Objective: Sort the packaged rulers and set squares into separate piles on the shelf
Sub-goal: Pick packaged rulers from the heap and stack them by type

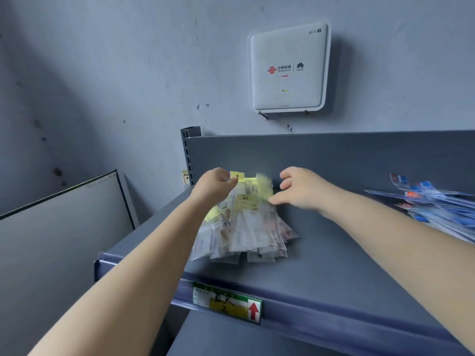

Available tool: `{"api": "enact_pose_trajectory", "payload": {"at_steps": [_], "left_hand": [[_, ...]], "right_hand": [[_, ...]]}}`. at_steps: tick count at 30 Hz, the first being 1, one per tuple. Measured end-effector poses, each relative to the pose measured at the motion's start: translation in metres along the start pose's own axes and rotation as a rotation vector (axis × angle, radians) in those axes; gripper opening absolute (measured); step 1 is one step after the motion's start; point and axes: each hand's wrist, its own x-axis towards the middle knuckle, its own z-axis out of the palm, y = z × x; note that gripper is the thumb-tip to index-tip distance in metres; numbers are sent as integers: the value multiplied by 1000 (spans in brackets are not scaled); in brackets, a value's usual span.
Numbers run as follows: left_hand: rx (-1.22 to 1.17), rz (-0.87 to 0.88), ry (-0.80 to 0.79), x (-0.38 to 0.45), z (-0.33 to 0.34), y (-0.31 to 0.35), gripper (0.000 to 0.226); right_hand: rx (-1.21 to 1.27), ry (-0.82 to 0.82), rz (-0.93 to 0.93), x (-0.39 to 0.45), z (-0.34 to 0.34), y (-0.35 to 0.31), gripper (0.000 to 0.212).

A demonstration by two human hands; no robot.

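Note:
A loose heap of clear packaged rulers with yellow header cards lies on the grey shelf, left of centre. My left hand pinches the yellow top of one pack at the heap's far end. To the right of that pack, my right hand hovers with fingers spread, its thumb touching the heap's right edge. A second pile of blue-and-white packs lies at the shelf's far right, partly cut off by the frame.
The shelf has a grey back panel and a slotted upright at its left end. A green and yellow price label sits on the front rail. A white router hangs on the wall above. A white board leans at left.

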Motion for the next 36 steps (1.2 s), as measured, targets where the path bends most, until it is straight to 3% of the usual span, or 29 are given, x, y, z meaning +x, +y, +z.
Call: {"api": "enact_pose_trajectory", "payload": {"at_steps": [1, 4, 6, 15, 24, 36], "left_hand": [[38, 8, 4, -1, 1, 2, 11], [189, 55, 49, -7, 6, 18, 35], [286, 119, 85, -14, 11, 38, 36], [517, 386, 122, -49, 75, 169, 36], [495, 561, 127, -100, 150, 295, 31], [388, 621, -60, -159, 255, 409, 37]], "right_hand": [[-134, 62, -56, 1, -1, 4, 62], [-312, 179, -197, -3, -13, 14, 42], [-445, 215, -247, -10, -26, 22, 33], [-1142, 428, -333, -66, -111, 85, 18], [-1162, 426, -239, -131, -210, 176, 23], [-996, 441, -19, -209, -326, 315, 29]]}}
